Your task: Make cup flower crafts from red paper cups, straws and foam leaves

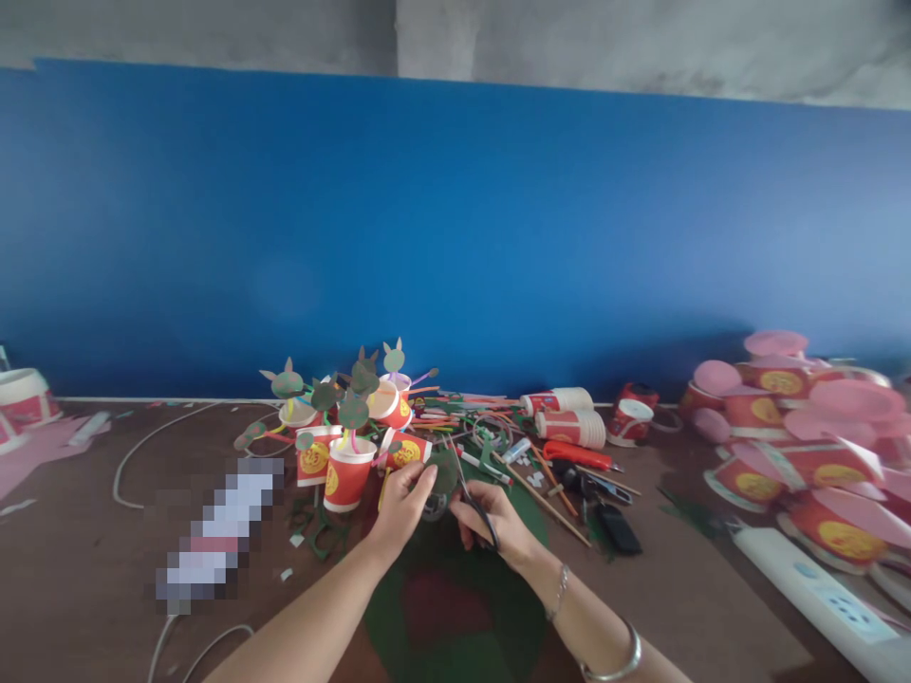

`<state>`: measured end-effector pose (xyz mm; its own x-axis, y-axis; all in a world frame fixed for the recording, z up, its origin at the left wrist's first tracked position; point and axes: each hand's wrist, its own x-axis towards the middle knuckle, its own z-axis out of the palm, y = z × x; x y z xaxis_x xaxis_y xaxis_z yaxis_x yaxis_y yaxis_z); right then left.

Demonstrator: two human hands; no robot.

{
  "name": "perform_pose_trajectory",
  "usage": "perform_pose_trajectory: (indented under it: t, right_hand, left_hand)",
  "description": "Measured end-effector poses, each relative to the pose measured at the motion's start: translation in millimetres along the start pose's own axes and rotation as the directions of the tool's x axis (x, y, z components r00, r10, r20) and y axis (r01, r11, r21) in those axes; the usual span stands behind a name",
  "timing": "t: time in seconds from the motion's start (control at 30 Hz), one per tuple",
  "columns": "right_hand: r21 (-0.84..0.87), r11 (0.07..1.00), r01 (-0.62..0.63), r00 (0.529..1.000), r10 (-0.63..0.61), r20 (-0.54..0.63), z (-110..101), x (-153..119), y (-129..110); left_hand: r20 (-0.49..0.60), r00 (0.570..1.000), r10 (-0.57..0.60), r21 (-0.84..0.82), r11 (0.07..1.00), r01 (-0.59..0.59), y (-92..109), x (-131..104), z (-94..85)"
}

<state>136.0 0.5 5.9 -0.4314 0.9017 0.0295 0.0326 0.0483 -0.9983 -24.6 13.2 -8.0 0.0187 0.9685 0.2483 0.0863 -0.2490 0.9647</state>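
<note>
My left hand point(404, 503) pinches a small dark green paper piece point(446, 471) by its left edge. Black-handled scissors point(482, 517) are in my right hand point(492, 524), their blades pointing up and away beside the right edge of the paper. Both hands are close together above a large dark green sheet point(455, 636). Just left of them stand red and white paper cups point(348, 479) with coloured straws and green animal-head cutouts point(354, 410).
Stacked cups point(571, 427), a red-orange cutter point(576, 455), sticks, a marker and green scraps lie right of my hands. A black object point(618, 528) is nearby. Pink cup figures point(840, 474) and a power strip point(818, 593) occupy the far right; a blue wall point(455, 228) rises behind.
</note>
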Motion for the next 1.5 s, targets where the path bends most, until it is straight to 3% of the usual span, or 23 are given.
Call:
perform_pose_trajectory:
  t: [0.53, 0.77, 1.3, 1.5]
  right_hand:
    - [-0.003, 0.999, -0.032, 0.999, 0.032, -0.010, -0.6, 1.9, 5.9]
    - [-0.002, 1.000, 0.001, 1.000, -0.001, 0.029, -0.1, -0.3, -0.5]
    - [0.000, 0.999, -0.046, 0.999, 0.046, 0.010, 0.3, 1.6, 4.3]
    - [0.002, 1.000, -0.026, 0.999, 0.026, 0.036, 0.2, 0.7, -0.7]
  left_hand:
    - [-0.073, 0.997, -0.002, -0.028, 1.000, 0.000, 0.1, 1.1, 0.8]
    - [-0.030, 1.000, -0.001, 0.005, 1.000, 0.001, 1.7, 0.6, 0.4]
    - [-0.088, 0.996, -0.009, -0.032, 0.999, 0.006, -2.3, 1.7, 0.0]
    - [-0.033, 0.999, 0.027, 0.013, 1.000, -0.027, 2.4, 1.0, -0.5]
